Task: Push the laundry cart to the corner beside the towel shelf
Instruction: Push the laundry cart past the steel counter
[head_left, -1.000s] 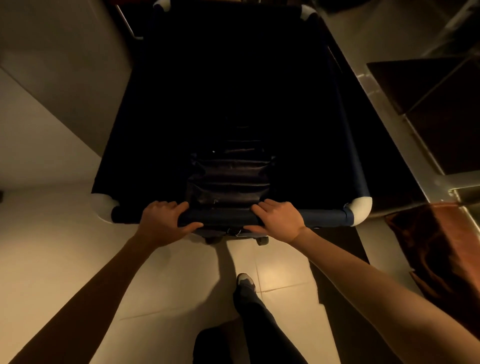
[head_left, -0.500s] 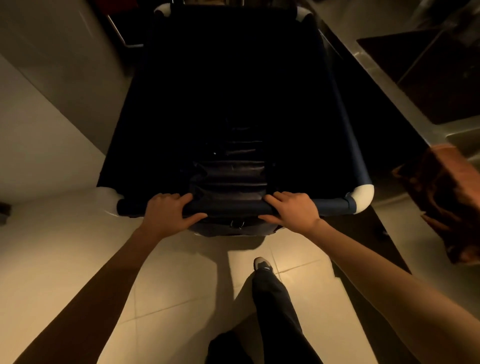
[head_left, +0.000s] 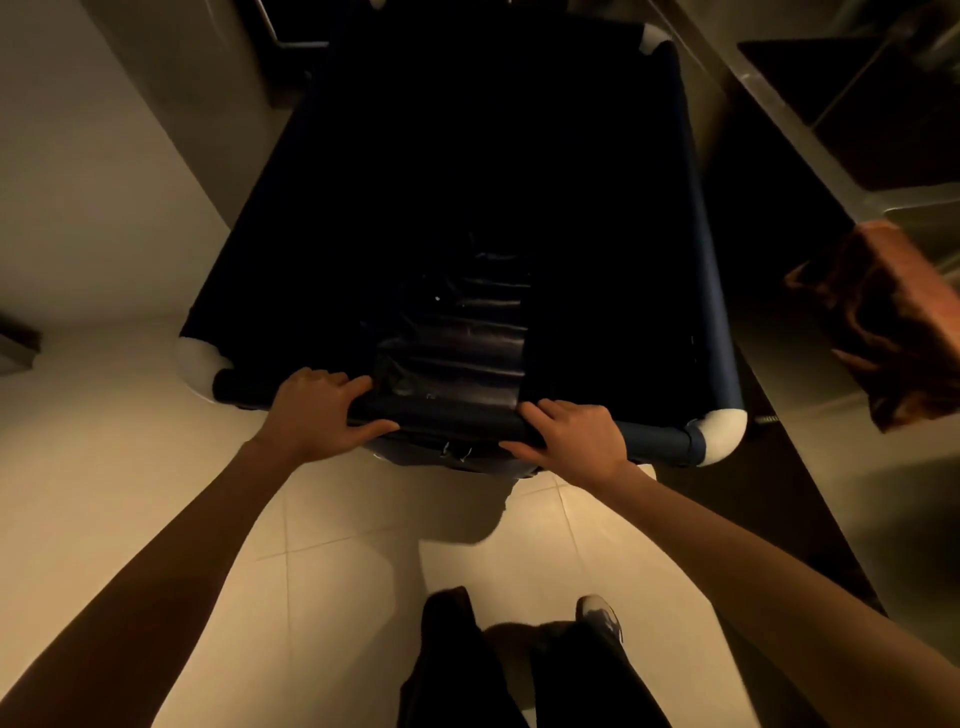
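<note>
Pushing a laundry cart (head_left: 711, 291) beside a shelf (head_left: 810, 156).
Gripping its near rail (head_left: 457, 418) with left hand (head_left: 317, 410) and right hand (head_left: 571, 436); next, probably steering straight into the corner.

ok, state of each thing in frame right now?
laundry cart: upright, contents too dark to tell.
left hand: grips cart's near rail.
right hand: grips same rail.
black liner: draped over that rail, between the hands.
brown cloth: lying right of cart, untouched.
</note>
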